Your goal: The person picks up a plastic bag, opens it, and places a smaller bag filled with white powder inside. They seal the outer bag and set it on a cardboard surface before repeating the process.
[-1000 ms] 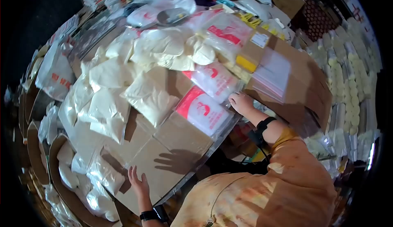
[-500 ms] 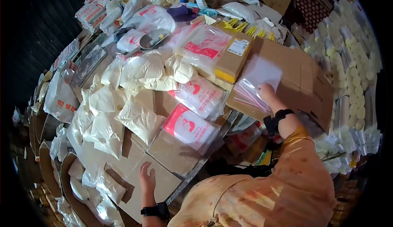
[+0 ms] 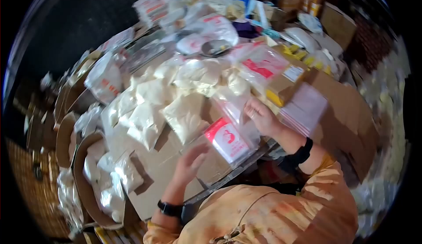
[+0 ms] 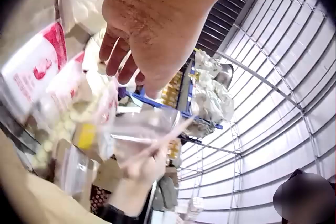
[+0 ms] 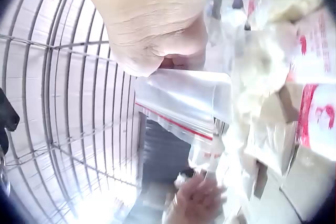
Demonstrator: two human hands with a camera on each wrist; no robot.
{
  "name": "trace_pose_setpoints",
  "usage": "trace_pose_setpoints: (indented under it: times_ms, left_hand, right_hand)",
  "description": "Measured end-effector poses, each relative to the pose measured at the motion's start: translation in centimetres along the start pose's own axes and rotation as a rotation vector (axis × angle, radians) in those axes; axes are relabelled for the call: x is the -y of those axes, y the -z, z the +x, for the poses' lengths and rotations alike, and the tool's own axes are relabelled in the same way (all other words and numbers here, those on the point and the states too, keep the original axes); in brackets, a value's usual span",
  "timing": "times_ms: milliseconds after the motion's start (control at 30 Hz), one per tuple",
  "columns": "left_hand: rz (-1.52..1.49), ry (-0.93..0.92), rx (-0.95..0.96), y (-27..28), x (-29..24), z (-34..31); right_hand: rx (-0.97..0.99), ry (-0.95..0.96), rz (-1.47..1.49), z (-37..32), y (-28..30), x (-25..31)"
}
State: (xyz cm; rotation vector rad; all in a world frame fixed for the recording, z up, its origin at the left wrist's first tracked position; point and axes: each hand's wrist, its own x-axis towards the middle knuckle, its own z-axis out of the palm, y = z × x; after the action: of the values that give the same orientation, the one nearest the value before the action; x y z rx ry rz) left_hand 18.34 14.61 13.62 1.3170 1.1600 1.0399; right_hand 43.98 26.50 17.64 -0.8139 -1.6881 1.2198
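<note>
My right hand (image 3: 263, 117) pinches a clear zip-lock bag (image 5: 181, 95) by one edge above the table. A red line runs along the bag's far edge in the right wrist view. Fingers extended and holding nothing, my left hand (image 3: 190, 165) is raised to the left of the bag, apart from it. Below the hands lies a red-and-white printed pack (image 3: 227, 140); a second one behind it is partly covered by the bag. More flat clear bags with red edges form a stack (image 3: 307, 103) to the right of my right hand.
Pillow-shaped bags of cream-white powder (image 3: 147, 123) are heaped on the left and middle of the cardboard-covered table (image 3: 158, 187). A metal scoop (image 3: 215, 47) lies behind them. A carton (image 3: 285, 83) stands beside the stack. Open boxes of bags (image 3: 81, 169) line the left edge.
My right hand has gone from beside the printed packs to the stack, taken a clear bag and carried it left over the packs. My left hand has risen and moved right, towards it.
</note>
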Motion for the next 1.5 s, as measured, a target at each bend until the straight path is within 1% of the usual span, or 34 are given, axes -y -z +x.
trace_pose_setpoints:
  times_ms: [33,67,100,167,200,300,433,467,567,600,700,800,900,1000,1200,1400,1500]
  left_hand:
    - [-0.130,-0.009,0.017,-0.3,-0.3,0.4]
    - [-0.236,-0.019,-0.057,-1.1,-1.6,0.5]
    - [-0.229,-0.002,-0.112,-0.8,-1.4,0.3]
    - [-0.221,0.039,-0.212,0.0,-0.5,-0.3]
    - [-0.307,0.015,-0.325,-0.2,-0.9,-0.8]
    - [-0.354,0.049,-0.479,0.6,-0.1,-2.4]
    - [-0.404,0.004,-0.602,1.4,1.6,-4.0]
    - [-0.444,-0.018,-0.615,1.3,1.7,-4.1]
    - [-0.514,-0.033,-0.626,1.4,2.1,-4.9]
    - [-0.527,-0.031,-0.632,1.5,2.2,-5.3]
    - [-0.573,-0.020,-0.626,1.7,2.4,-6.2]
    - [-0.536,-0.024,-0.592,1.8,2.6,-6.7]
    - [-0.503,-0.013,-0.582,2.0,2.8,-7.0]
    - [-0.476,-0.004,-0.576,2.2,2.8,-7.2]
    - [-0.420,-0.011,-0.583,2.3,3.3,-7.3]
    - [-0.384,0.007,-0.591,2.4,3.4,-7.4]
    - [-0.386,0.037,-0.586,2.5,3.1,-7.4]
  right_hand:
    - [0.099,0.018,-0.039,0.3,-2.3,-0.6]
    - [0.161,-0.011,-0.050,0.5,-4.3,-0.7]
    - [0.220,-0.041,-0.066,0.6,-6.1,-0.7]
    - [0.296,-0.042,-0.144,0.6,-8.7,-1.1]
    - [0.328,-0.043,-0.185,0.5,-9.9,-1.2]
    - [0.231,0.100,-0.355,0.5,-13.0,-1.2]
    - [0.340,0.536,-0.343,0.5,-15.9,-0.4]
    - [0.503,0.379,-0.292,0.2,-16.5,-0.3]
    - [0.571,-0.020,-0.099,-0.7,-18.3,-0.9]
    - [0.653,-0.149,0.068,-0.6,-18.5,-1.0]
    - [0.737,-0.298,0.285,-0.6,-18.8,-1.1]
    - [0.800,-0.327,0.361,-0.5,-18.6,-2.1]
    - [0.752,-0.348,0.410,-0.8,-18.7,-1.8]
    - [0.738,-0.361,0.390,-0.9,-18.9,-1.7]
    - [0.761,-0.320,0.310,-1.2,-19.0,-2.4]
    - [0.792,-0.370,0.315,-1.2,-19.1,-2.1]
    - [0.770,-0.303,0.237,-1.3,-19.4,-3.8]
